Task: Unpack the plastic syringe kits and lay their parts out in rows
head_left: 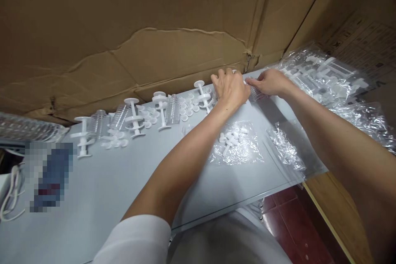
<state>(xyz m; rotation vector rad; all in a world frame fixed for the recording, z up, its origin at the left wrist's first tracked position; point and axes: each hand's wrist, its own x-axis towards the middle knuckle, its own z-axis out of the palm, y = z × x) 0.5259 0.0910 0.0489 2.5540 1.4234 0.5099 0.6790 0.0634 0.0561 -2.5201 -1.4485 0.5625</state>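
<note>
At the back of the grey table [148, 189], my left hand [230, 86] reaches down with bent fingers over small white parts; what lies under its fingertips is hidden. Just right of it, my right hand [269, 82] has its thumb and fingers closed on a clear ribbed plastic piece [256, 93]. A white spool-shaped part [203, 95] stands left of my left hand, beside small round white caps [189, 107]. Nearer to me lies a clear bag [235, 142] with small white pieces on or in it.
More white spool parts [134, 117] and clear ribbed tubes [173, 109] line the back edge, against cardboard [173, 57]. Filled clear bags [324, 74] are piled at the right. Flat clear bags [286, 148] lie near the front edge. White cables [12, 194] are at left.
</note>
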